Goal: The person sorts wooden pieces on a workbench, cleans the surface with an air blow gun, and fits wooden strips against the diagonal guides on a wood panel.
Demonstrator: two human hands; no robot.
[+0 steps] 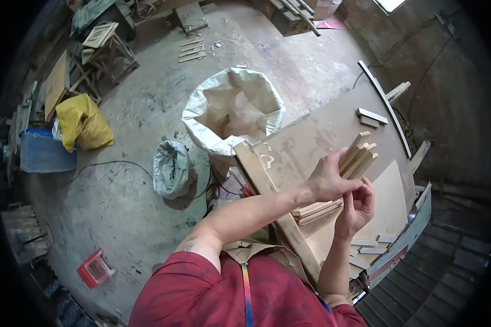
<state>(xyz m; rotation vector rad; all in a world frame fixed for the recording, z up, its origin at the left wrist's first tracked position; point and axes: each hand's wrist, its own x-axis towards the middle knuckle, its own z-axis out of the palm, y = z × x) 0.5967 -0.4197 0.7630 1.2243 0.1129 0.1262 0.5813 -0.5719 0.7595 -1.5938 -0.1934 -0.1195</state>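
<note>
My left hand (330,179) is wrapped round a bundle of short wooden strips (359,158), which is held tilted above the workbench. Its thumb reaches across toward my right hand (357,208). The right hand is closed close to the near end of the bundle, fingers curled and thumb raised against them. What those fingers pinch, if anything, is too small to make out. Below the hands, a stack of similar wooden strips (316,211) lies on the workbench (300,147), partly hidden by my left forearm.
A large white sack (202,128) stands open beyond the bench's wooden edge (256,174), with a smaller sack (170,171) beside it. Metal-like bars (372,115) and short pale pieces (372,250) lie on the bench. A red stool (95,270) and yellow bag (84,122) are leftward.
</note>
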